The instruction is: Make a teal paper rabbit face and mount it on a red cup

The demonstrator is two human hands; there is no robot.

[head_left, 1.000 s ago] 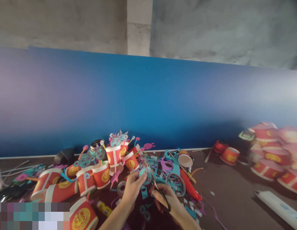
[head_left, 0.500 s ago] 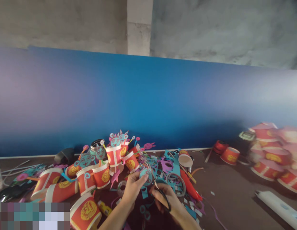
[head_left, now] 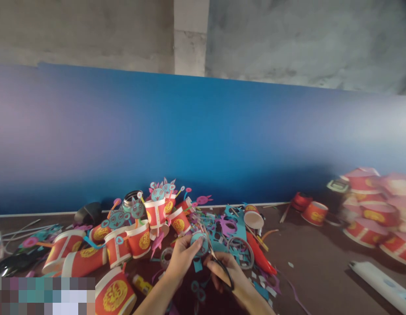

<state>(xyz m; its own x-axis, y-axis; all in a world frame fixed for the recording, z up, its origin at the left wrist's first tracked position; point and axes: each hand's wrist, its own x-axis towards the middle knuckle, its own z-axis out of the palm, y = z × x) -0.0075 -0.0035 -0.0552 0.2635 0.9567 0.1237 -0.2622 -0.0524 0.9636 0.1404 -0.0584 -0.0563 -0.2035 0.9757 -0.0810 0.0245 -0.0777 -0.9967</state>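
Observation:
Between thumb and fingers, my left hand (head_left: 185,253) pinches a round light-blue paper cutout (head_left: 200,244) with a drawn design on it. My right hand (head_left: 225,269) is closed around the black handles of a pair of scissors (head_left: 213,253), whose blades point up and away along the cutout's right edge. Whether the blades touch the paper I cannot tell. Just below the cutout hangs or lies a small blue paper piece (head_left: 198,265). Blue and purple paper scraps (head_left: 228,225) lie beyond and right of my hands.
Red paper cups (head_left: 140,239) with paper faces crowd the left. Stacked red cups (head_left: 369,214) stand far right, near a white power strip (head_left: 381,282). A tape roll (head_left: 166,257), a red tool (head_left: 260,253) and a yellow glue stick (head_left: 143,284) lie around my hands. Behind rises a blue panel (head_left: 203,131).
Hands, cutout and scissors stay almost in place. The blades and the cutout have shifted only very slightly. The red cup at the lower left sits a little lower and further left.

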